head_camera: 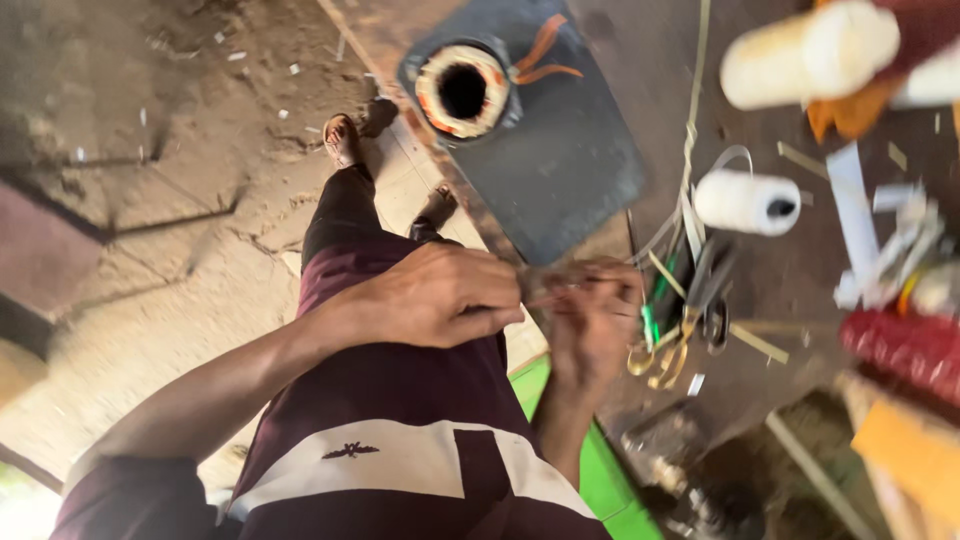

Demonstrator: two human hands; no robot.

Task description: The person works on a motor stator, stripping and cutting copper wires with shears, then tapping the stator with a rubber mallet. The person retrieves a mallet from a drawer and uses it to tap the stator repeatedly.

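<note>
Maroon shirt (400,440) fills the lower middle; above it, a thin blurred strip (560,278) is pinched between the left hand (440,295) and right hand (590,315), below the dark motor plate (560,160).

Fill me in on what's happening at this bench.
A person stands at a cluttered workbench, both hands together at its edge. The left hand and right hand pinch something small and thin between them; it is too blurred to identify. A motor stator sits on a dark plate, with a white thread spool and scissors nearby.
</note>
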